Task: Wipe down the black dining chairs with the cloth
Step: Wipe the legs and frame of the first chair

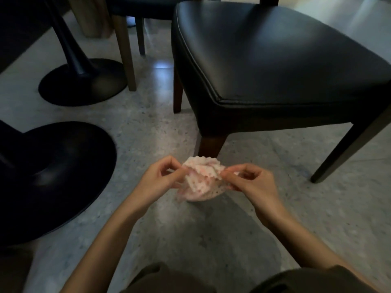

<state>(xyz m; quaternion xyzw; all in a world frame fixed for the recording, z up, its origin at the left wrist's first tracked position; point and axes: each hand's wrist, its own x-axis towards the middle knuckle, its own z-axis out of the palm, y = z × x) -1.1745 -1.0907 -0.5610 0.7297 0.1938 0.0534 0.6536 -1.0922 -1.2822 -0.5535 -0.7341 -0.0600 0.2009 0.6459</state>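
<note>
The cloth [198,178] is a small pink and white bundle held in the air, low down and just in front of the near corner leg of the black chair [275,60]. Both hands hold it. The left hand [160,178] pinches its left edge with thumb and fingers, and the right hand [251,180] pinches its right edge the same way. The bundle is stretched between them, so its long side runs from hand to hand, across the front of the chair. It does not touch the chair or the floor [211,229]. The big thing to know is this: the chair seat lies up and ahead of the cloth, a bit to the right, so the right hand is the nearer one to it. I think the cloth is being opened or folded ready to wipe, and the wipe on this seat has not started. Some things are hard to see. The back of the chair is cut off at the top edge, and only three of its legs show. The cloth is blurry, so its pattern is not clear, and some fingertips hide in its folds. Left of the chair stands a round black stand [82,83]. Behind the chair, in the dark, is part of another chair [143,7] with only its legs easy to see.
</note>
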